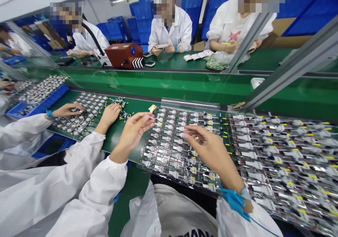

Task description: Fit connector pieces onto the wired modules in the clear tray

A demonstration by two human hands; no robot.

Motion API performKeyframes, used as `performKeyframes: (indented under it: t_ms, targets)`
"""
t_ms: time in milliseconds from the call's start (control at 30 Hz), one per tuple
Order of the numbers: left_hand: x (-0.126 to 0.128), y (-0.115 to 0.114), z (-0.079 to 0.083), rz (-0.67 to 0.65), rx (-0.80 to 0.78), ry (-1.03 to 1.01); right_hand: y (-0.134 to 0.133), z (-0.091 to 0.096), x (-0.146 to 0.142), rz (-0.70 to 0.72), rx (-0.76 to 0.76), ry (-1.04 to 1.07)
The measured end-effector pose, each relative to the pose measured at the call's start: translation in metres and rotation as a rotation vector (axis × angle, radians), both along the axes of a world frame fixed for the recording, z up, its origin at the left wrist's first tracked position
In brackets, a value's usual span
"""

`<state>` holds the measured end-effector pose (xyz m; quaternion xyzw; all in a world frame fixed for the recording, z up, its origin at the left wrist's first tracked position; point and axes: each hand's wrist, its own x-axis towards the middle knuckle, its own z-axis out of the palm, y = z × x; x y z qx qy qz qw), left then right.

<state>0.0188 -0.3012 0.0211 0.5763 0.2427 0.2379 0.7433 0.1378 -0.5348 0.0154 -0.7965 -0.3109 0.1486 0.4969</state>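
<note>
My left hand (136, 129) hovers over the left edge of a clear plastic tray (190, 107), thumb and forefinger pinched on a thin whitish strip (153, 117). What the strip is I cannot make out. Above the middle of the same tray is my right hand (207, 147), its fingers curved and apart, with nothing visible between them. Rows of small electronic assemblies (161, 138), with white parts, thin wires and yellow tips, fill the tray. A small yellow piece (152, 108) stands at the tray's upper left corner, just beyond my left fingertips.
Another tray of similar assemblies (274, 152) lies to the right. At left, a co-worker's hands (109, 115) work over a third tray (87, 107) beside a loose wire bundle (121, 107). Metal posts (290, 64) and a clear panel separate several people opposite, near a brown machine (123, 54).
</note>
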Motion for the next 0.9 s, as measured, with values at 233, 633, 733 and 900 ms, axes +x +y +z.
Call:
performKeyframes:
  t_ms: [233, 633, 733, 900]
  targets:
    - [0.006, -0.051, 0.011, -0.137, -0.093, -0.051, 0.013, 0.025, -0.025, 0.053, 0.204, -0.054]
    - [0.023, -0.057, 0.002, -0.421, 0.376, 0.002, -0.011, 0.017, 0.000, 0.031, 0.110, -0.194]
    - [0.049, -0.034, -0.008, -0.609, 0.870, 0.071, -0.021, 0.007, 0.023, -0.038, 0.010, -0.266]
    - [0.103, -0.003, -0.050, -0.835, 1.567, 0.170, -0.027, -0.018, 0.057, -0.103, -0.167, -0.297]
